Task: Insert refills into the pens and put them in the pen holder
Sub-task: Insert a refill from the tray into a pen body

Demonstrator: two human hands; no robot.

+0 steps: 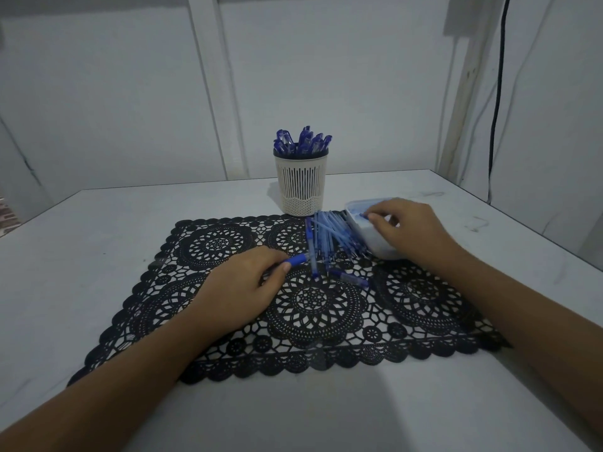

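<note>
2 hands prepare 1 pen while the holder waits behind.
On the black lace mat [212,243] the left hand [241,282] pinches a blue pen [295,260], probably held ready for filling. The pen holder [301,187] stands upright behind, already full of pens. Loose barrels [329,239] lie fanned beside the white tub [375,244], within easy reach. There the right hand [404,230], fingers curled, nips a small blue piece [363,216], likely a refill.

A cream slatted pen holder [301,187] stands upright, full of blue pens [303,141]. Before it lie heaped blue barrels and refills [329,238]; beside them, a held capped pen [296,260].
</note>
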